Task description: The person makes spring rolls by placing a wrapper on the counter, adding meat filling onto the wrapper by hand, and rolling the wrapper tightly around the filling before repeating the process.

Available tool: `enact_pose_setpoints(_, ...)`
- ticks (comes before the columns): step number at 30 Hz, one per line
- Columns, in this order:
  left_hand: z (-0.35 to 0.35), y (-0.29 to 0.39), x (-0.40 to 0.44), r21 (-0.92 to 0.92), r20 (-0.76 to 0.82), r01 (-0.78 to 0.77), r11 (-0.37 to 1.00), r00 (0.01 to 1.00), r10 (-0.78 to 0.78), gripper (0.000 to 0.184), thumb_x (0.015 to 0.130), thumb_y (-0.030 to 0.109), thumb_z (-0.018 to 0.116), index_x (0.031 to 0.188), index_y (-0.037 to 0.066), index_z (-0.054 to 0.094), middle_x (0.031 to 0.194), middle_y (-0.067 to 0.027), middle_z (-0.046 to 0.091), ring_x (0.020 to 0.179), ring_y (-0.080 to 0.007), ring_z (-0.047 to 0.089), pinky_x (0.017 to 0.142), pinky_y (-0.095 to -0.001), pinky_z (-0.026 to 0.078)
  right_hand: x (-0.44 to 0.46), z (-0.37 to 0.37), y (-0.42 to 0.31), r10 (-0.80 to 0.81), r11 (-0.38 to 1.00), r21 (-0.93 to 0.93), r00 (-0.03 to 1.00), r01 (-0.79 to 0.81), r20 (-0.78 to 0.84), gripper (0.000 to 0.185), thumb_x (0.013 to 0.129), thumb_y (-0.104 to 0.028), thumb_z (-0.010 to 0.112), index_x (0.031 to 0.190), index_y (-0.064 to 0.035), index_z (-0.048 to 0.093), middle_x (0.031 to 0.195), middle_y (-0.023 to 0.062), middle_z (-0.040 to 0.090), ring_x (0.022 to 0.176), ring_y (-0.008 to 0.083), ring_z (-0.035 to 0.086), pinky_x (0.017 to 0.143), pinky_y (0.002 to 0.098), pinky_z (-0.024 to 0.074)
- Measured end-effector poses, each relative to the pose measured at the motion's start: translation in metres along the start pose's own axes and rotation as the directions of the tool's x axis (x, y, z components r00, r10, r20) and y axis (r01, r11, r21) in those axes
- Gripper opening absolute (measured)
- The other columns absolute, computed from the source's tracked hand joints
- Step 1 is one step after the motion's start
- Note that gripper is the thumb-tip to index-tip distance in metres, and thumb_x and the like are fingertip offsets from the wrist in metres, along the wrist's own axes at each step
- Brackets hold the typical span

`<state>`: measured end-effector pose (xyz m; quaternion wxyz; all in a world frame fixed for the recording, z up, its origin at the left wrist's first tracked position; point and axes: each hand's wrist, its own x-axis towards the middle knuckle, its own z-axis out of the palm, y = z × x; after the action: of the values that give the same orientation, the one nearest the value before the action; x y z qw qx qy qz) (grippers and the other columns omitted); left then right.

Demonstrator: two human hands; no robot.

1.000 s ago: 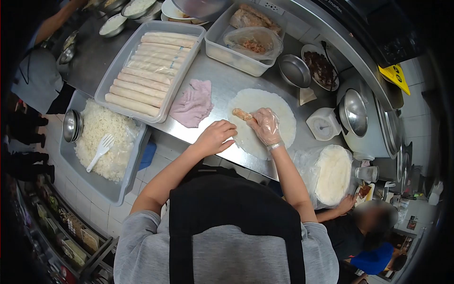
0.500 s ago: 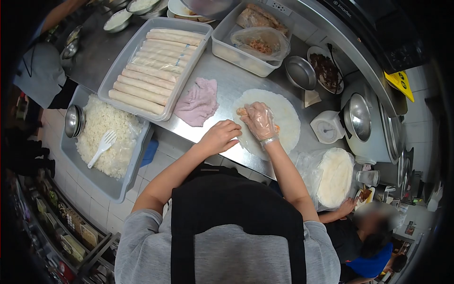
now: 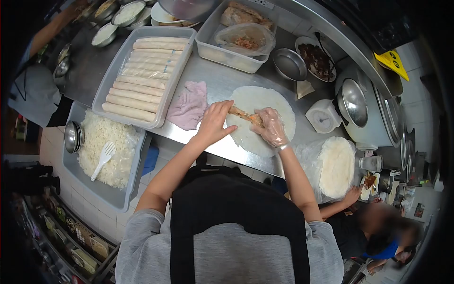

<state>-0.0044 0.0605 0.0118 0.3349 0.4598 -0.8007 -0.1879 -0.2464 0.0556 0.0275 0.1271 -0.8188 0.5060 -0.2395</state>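
A round white wrapper [image 3: 257, 142] lies flat on the steel table [image 3: 196, 71]. Across its middle runs a strip of orange-brown filling [image 3: 243, 114]. My right hand [image 3: 272, 127], in a clear plastic glove, is closed over the right end of this filling. Bare, my left hand [image 3: 216, 124] rests at the wrapper's left edge beside the filling's left end, fingers together and thumb apart, holding nothing. Left of it is a crumpled pink cloth [image 3: 189, 105].
Left stands a tub of rolls [image 3: 98, 102], with a grey bin of rice [image 3: 124, 201] below. Behind are a filling container [image 3: 231, 59] and metal bowl [image 3: 289, 64]. Right are a scale [image 3: 323, 117], stacked wrappers [image 3: 336, 168] and a person's hand [image 3: 352, 195].
My left hand has moved up to the wrapper's left edge and its thumb has spread. My right hand has shifted right along the filling, which is now stretched into a longer strip.
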Motion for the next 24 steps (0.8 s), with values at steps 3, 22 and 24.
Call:
enact_pose_setpoints(3, 0.005, -0.005, -0.001, 0.042, 0.020, 0.007, 0.999, 1.000, -0.007, 0.085, 0.069, 0.028, 0.078, 0.138, 0.001, 0.038, 0.129, -0.0183, 0.050, 0.119, -0.0355, 0.046, 0.101, -0.0443, 0.036, 0.002, 0.010, 0.001, -0.045, 0.999, 0.006, 0.999, 0.045, -0.016, 0.040, 0.071, -0.026, 0.076, 0.104, -0.0068, 0.067, 0.092, 0.0068, 0.058, 0.089, 0.0290, 0.056, 0.084, 0.0424, 0.0439)
enact_pose_setpoints(22, 0.008, -0.007, -0.004, 0.015, 0.026, 0.073, 0.997, 0.997, -0.074, 0.089, 0.069, 0.030, 0.079, 0.141, 0.002, 0.035, 0.124, -0.0179, 0.051, 0.120, -0.0337, 0.045, 0.102, -0.0439, 0.035, 0.041, 0.028, -0.034, -0.178, 0.956, -0.235, 0.984, 0.173, 0.000, 0.036, 0.083, -0.024, 0.067, 0.113, -0.0051, 0.064, 0.090, 0.0095, 0.059, 0.088, 0.0272, 0.058, 0.077, 0.0431, 0.0454)
enact_pose_setpoints(24, 0.007, -0.007, -0.004, 0.020, 0.021, 0.077, 0.997, 0.997, -0.078, 0.090, 0.069, 0.030, 0.079, 0.141, 0.002, 0.034, 0.124, -0.0182, 0.051, 0.120, -0.0338, 0.045, 0.102, -0.0442, 0.035, 0.042, 0.035, -0.035, -0.074, 0.964, -0.251, 0.995, 0.089, 0.067, 0.036, 0.084, -0.024, 0.066, 0.112, -0.0028, 0.065, 0.091, 0.0112, 0.059, 0.087, 0.0302, 0.058, 0.077, 0.0427, 0.0464)
